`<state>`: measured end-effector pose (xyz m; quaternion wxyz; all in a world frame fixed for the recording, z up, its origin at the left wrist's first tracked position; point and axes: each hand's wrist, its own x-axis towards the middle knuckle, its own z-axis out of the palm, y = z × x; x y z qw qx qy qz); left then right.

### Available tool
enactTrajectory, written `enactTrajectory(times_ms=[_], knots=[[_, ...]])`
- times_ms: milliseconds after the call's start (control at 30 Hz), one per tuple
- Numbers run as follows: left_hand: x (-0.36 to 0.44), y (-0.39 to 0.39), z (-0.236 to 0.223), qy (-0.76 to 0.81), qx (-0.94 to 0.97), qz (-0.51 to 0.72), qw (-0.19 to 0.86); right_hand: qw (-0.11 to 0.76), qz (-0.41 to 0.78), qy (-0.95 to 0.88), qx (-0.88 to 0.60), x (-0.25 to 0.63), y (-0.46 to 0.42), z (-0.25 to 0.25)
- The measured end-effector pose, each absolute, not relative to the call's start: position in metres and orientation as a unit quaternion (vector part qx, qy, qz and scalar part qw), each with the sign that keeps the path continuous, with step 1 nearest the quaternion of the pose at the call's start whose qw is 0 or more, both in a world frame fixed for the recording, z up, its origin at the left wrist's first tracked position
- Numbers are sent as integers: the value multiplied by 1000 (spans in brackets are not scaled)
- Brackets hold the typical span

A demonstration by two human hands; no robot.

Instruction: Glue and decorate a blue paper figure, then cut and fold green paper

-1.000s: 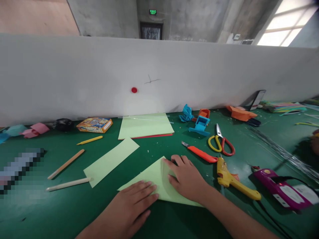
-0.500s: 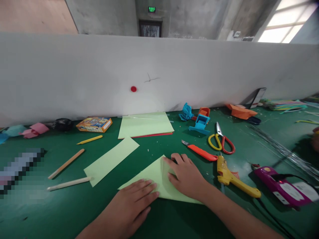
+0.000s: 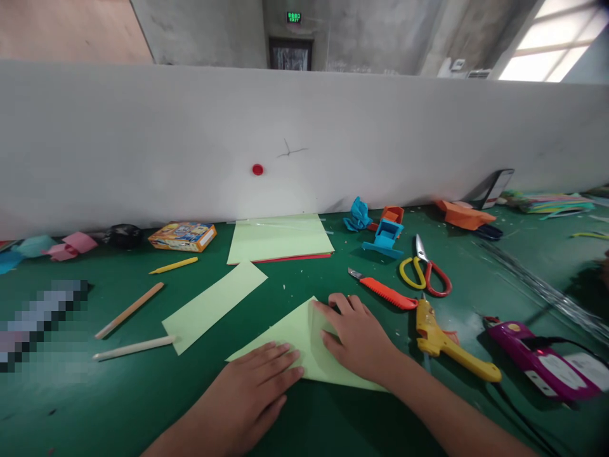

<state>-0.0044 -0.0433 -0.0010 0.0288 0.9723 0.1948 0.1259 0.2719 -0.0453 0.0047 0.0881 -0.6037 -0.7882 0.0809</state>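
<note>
A folded sheet of pale green paper (image 3: 304, 330), triangular in outline with its peak pointing away from me, lies on the green table in front of me. My left hand (image 3: 259, 381) rests flat over its left part, fingers stretched out and pointing right. On the right part presses my right hand (image 3: 356, 336), with the fingertips near the peak and the fingers apart. Both palms hide some of the paper's lower and right areas. Beyond my left hand is a loose pale green paper strip (image 3: 216, 308), apart from the folded sheet.
Right of my hands lie an orange utility knife (image 3: 387, 293), scissors (image 3: 423, 270), a yellow glue gun (image 3: 451, 349) and a purple corded device (image 3: 542, 358). Pencil-like sticks (image 3: 130, 310), a small box (image 3: 183, 237) and stacked green paper (image 3: 280, 240) sit left and behind, before a white partition (image 3: 190, 139).
My hands and the folded paper look the same. The view has shifted slightly, so the surroundings appear a little further right.
</note>
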Motion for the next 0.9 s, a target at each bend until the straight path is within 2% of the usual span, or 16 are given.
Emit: enactTrajectory(times_ms=[900], knots=[[-5, -44, -3, 182, 976, 118, 22, 77, 81, -786, -608, 273, -45, 6]])
